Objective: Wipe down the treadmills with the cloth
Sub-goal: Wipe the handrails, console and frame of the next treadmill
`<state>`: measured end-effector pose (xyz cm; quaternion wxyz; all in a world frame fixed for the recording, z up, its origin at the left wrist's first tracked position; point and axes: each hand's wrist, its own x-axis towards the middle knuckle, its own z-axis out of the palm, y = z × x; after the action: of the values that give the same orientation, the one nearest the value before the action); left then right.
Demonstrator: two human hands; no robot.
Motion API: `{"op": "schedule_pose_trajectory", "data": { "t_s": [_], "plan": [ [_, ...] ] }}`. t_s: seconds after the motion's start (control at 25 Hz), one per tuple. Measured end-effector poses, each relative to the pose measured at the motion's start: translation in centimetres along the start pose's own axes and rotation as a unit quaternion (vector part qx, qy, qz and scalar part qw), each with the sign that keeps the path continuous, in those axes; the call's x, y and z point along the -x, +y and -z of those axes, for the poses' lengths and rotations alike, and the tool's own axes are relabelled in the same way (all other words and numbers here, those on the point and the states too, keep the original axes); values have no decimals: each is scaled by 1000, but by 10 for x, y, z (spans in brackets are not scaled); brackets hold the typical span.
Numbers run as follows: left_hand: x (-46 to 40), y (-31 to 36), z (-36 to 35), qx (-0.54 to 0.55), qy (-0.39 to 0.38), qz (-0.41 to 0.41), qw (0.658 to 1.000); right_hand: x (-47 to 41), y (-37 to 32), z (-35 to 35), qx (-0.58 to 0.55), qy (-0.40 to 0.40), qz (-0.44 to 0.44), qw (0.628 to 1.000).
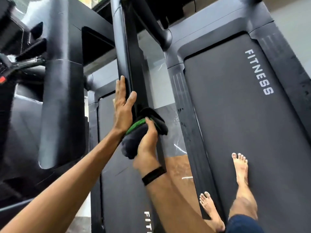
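A dark grey cloth point(133, 140) with a green edge is bunched in my right hand point(148, 145), which grips it and holds it against the black upright post point(133, 61) of a treadmill. My left hand point(123, 105) lies flat with straight fingers on the left side of that same post, just above the cloth. The treadmill on the right has a dark belt point(244, 123) printed with FITNESS. A second treadmill belt point(121, 190) runs below my arms on the left.
My two bare feet stand on the right treadmill, one on the belt point(240, 167) and one on its left side rail point(208, 207). Another thick upright and a console with a red part point(2, 79) stand at the left. Glossy floor shows between the machines.
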<state>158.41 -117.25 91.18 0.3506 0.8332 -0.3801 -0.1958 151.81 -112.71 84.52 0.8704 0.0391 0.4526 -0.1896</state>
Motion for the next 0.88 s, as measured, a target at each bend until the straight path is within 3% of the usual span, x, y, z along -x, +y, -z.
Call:
{"op": "schedule_pose_trajectory", "data": {
  "t_s": [0.04, 0.12, 0.2, 0.32, 0.44, 0.56, 0.64, 0.72, 0.8, 0.88],
  "plan": [
    [-2, 0, 1, 6, -8, 7, 1000, -8, -24, -10, 9, -3, -45, 999],
    [1, 0, 1, 9, -8, 25, 1000, -31, -69, -27, 115, -38, -17, 992],
    [8, 2, 3, 12, 2, 32, 999, -25, -85, -38, 222, -135, 89, 962],
    [12, 8, 6, 127, -25, 127, 983, 18, -87, -35, 329, -167, 289, 883],
    [13, 8, 2, 212, -34, 95, 972, 46, -60, -12, 192, -229, 284, 911],
    [4, -1, -2, 111, 27, 90, 989, -13, -95, -50, 260, -117, 219, 933],
    [2, 0, -1, 21, 46, 68, 996, -76, -128, -94, 345, -121, 163, 916],
    [7, 9, -5, -35, 37, 35, 998, -122, -154, -123, 348, -120, 139, 919],
    [4, 18, 1, -27, 76, 42, 996, -102, -157, -109, 330, -139, 167, 919],
    [-18, 21, 15, -11, 135, 44, 990, -52, -111, -59, 304, -169, 168, 922]
  ]
}}
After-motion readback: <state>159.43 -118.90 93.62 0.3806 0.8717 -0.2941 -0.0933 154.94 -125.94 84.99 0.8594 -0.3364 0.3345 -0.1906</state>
